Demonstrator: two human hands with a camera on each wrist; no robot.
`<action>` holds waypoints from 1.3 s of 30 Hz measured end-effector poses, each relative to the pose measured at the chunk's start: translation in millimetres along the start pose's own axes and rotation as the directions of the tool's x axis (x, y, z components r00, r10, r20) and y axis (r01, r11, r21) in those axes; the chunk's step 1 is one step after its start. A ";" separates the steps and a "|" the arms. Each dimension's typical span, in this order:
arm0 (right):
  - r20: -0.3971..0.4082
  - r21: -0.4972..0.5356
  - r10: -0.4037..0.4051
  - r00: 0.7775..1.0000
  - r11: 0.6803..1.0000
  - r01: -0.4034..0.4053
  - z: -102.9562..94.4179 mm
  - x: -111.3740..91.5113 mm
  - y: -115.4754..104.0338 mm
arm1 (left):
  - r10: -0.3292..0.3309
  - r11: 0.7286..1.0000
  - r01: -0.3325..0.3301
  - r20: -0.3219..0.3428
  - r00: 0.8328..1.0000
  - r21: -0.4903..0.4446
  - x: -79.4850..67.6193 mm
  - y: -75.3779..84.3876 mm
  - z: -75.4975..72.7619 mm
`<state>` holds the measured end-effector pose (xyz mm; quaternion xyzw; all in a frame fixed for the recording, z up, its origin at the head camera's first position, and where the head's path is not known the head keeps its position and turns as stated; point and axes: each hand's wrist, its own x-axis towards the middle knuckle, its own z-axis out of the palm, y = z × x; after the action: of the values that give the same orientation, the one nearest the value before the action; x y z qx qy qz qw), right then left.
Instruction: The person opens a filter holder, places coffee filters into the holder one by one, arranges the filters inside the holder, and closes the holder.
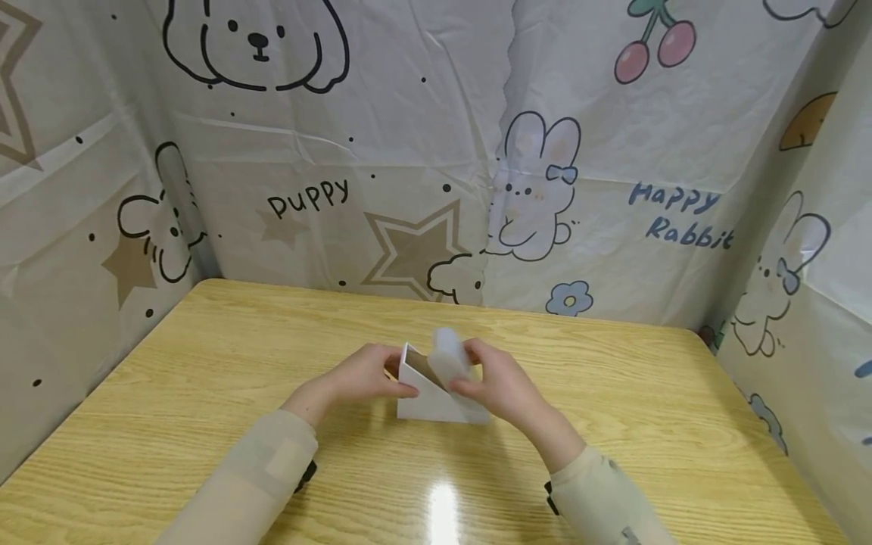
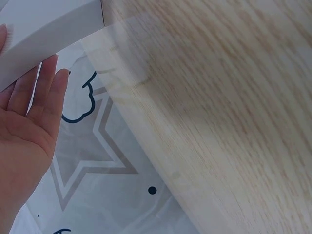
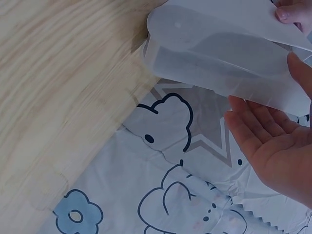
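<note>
A white box (image 1: 436, 405) with a slanted open top stands on the table, its inside brownish in the head view. At its tall left end, my left hand (image 1: 368, 371) holds it between thumb and fingers. The left wrist view has the white box (image 2: 58, 34) at the top left, with the fingers of my left hand (image 2: 29, 122) along its side. My right hand (image 1: 500, 382) grips a translucent plastic case (image 1: 448, 359) with rounded ends, tilted in the box's opening. In the right wrist view the case (image 3: 209, 53) lies between thumb and fingers; its lower end is hidden in the head view.
The wood-grain table (image 1: 272, 325) extends around both hands. A printed cloth (image 1: 409, 151) with cartoon animals hangs behind its far edge and along both sides. Light reflects off the tabletop near the front.
</note>
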<state>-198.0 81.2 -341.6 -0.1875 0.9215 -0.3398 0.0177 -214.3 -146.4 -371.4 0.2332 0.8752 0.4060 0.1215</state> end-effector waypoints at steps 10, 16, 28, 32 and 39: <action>-0.009 -0.027 -0.028 1.000 0.999 0.028 4.8 0.5 -4.2 | 0.007 1.000 -0.007 -0.003 1.000 -0.001 -0.2 -0.6 0.4; -0.004 -0.040 -0.031 1.000 0.999 0.031 5.5 0.8 -4.6 | 0.005 1.000 -0.005 -0.002 1.000 -0.003 -0.6 -0.1 0.6; 0.007 -0.085 -0.036 0.999 0.996 0.036 8.8 2.4 -7.5 | 0.014 1.000 -0.013 -0.004 1.000 0.008 0.4 -1.5 1.2; 0.015 -0.100 -0.037 0.999 0.994 0.038 9.6 3.3 -7.9 | 0.016 1.000 -0.016 -0.006 1.000 0.006 0.1 -1.7 1.3; 0.025 -0.118 -0.036 0.999 0.992 0.039 10.4 4.1 -7.9 | 0.016 1.000 -0.016 -0.009 1.000 -0.002 -0.1 -1.9 1.9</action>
<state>-197.5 67.7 -344.2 -0.2094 0.9360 -0.2826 0.0108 -214.0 -146.2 -374.0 0.2383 0.8735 0.4089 0.1143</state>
